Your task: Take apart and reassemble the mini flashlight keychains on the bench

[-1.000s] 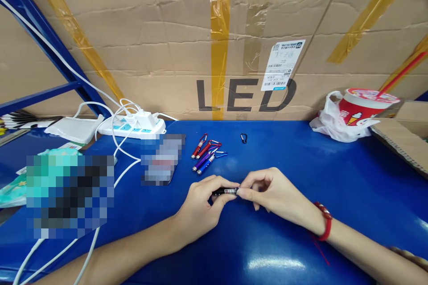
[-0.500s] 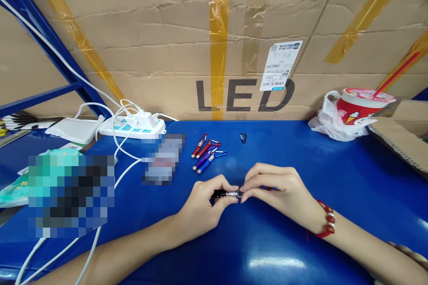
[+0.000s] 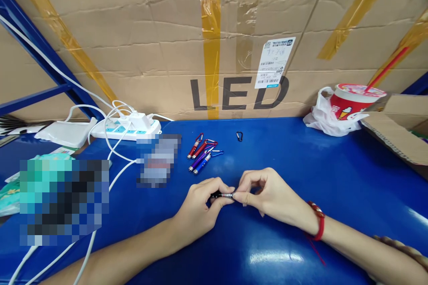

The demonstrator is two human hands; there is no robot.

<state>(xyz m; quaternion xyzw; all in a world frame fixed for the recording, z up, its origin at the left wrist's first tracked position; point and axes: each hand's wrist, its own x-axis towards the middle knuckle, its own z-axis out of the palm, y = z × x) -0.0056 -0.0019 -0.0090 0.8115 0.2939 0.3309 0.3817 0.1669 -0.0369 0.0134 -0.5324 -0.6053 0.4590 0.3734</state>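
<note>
Low over the blue table (image 3: 351, 178), both my hands hold one small black keychain flashlight (image 3: 222, 196). My left hand (image 3: 200, 207) grips its black body. My right hand (image 3: 267, 196) pinches the silver end with fingertips; a red bracelet sits on that wrist. Beyond my hands lies a small pile of red, purple and blue keychain flashlights (image 3: 202, 151) with clips. A single black carabiner clip (image 3: 239, 136) lies apart, further back.
A large cardboard box marked LED (image 3: 234, 44) walls off the back. A white power strip (image 3: 123, 128) with cables is back left. A red cup in a plastic bag (image 3: 347, 104) and an open carton (image 3: 397, 133) stand at right. Blurred items lie left.
My right hand has turned at the flashlight's silver end, fingers shifting, while the left kept hold of the body. The view drifted slightly.
</note>
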